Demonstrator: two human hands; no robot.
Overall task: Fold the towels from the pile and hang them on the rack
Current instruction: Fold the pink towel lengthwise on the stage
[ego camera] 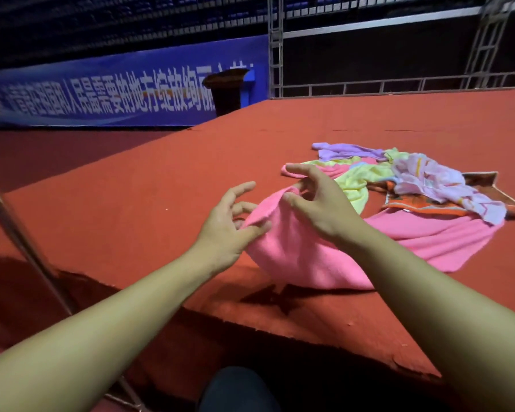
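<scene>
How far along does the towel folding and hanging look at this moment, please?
Early. Done: nothing visibly; no folded towel shows. In hand: the left hand and right hand pinch one edge of the pink towel, still unfolded on the red surface. Left: the pile of yellow, purple and patterned towels, plus all hanging.

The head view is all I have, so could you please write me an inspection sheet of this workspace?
Surface: red carpeted platform, its near edge ragged.
Job's things: pink towel lifted at one edge, its far end under the pile of yellow, purple, pale and orange towels; the metal pole at left may be part of the rack.
Clutter: nothing seen.
Grippers: left hand and right hand both pinch the pink towel's raised edge.
Cables: nothing seen.
Surroundings: blue banner, metal truss, dim light.
</scene>
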